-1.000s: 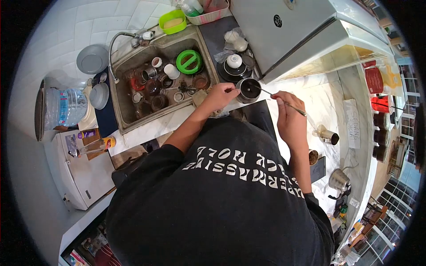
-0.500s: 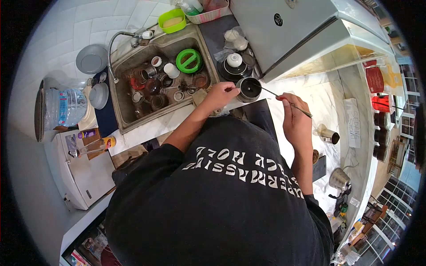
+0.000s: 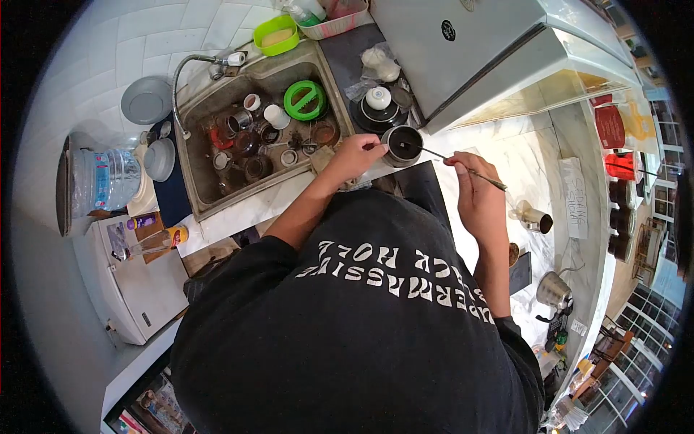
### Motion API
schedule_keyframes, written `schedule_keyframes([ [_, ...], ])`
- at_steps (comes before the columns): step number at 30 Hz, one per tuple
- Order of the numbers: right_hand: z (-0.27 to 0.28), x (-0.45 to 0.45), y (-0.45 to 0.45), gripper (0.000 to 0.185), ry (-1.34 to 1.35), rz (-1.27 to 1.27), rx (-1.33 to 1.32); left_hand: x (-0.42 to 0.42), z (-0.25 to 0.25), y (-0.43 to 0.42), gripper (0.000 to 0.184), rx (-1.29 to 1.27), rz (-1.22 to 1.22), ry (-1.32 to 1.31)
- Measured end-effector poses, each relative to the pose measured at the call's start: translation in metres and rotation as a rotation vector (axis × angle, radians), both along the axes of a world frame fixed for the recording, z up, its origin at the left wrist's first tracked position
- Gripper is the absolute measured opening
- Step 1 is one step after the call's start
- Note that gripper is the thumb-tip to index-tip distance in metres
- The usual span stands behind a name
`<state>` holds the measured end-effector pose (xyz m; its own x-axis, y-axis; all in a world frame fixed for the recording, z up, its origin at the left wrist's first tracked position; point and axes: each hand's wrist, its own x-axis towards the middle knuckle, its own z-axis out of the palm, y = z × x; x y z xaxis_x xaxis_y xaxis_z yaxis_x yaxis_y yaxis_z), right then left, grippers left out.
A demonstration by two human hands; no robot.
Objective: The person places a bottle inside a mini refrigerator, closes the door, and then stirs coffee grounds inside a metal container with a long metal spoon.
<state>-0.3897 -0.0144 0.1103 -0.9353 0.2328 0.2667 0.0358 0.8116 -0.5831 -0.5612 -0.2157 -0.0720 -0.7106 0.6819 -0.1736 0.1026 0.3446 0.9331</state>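
My left hand point(image 3: 354, 158) is closed on the near-left rim or handle of a small metal pot point(image 3: 392, 158); its fingers partly cover the spot. Dark contents, perhaps liquid, show inside the pot with a small bright reflection. In my right hand point(image 3: 477, 192) is a long thin spoon point(image 3: 434, 152), pinched between thumb and fingers. The spoon slants down to the left, its far end at the pot's mouth; the tip cannot be made out. Behind the pot sits a black lidded pot point(image 3: 376, 119) with a white knob.
The sink point(image 3: 189, 173) on the left holds several dirty jars, cups and a green round lid point(image 3: 305, 100), under a curved faucet point(image 3: 177, 87). A fridge point(image 3: 463, 50) stands ahead. On the right counter are a metal pitcher point(image 3: 535, 218) and a gooseneck kettle point(image 3: 554, 289).
The spoon has tilted slightly flatter in my right hand, and its far end has shifted toward the pot's right rim. My left hand keeps its hold on the pot.
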Motion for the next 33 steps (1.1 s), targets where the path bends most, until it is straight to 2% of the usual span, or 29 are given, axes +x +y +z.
schedule_keyframes([
  [7, 0.001, -0.003, 0.004, 0.014, -0.026, -0.049, 0.029, 0.001, 0.002, -0.002, 0.028, 0.006, -0.002, -0.003],
  [13, -0.002, -0.006, 0.000, 0.014, 0.000, 0.025, -0.032, -0.002, -0.002, 0.000, 0.028, -0.008, -0.002, -0.010],
  [17, -0.002, -0.009, 0.004, 0.016, -0.058, -0.053, -0.028, 0.000, -0.006, -0.001, 0.032, 0.048, 0.013, 0.000],
  [20, 0.002, -0.002, 0.012, 0.016, -0.071, -0.055, -0.065, -0.001, 0.003, -0.002, 0.027, -0.021, -0.011, -0.019],
  [33, 0.004, -0.005, 0.020, 0.016, -0.048, -0.002, -0.082, 0.000, 0.001, -0.002, 0.028, 0.030, 0.000, 0.011],
])
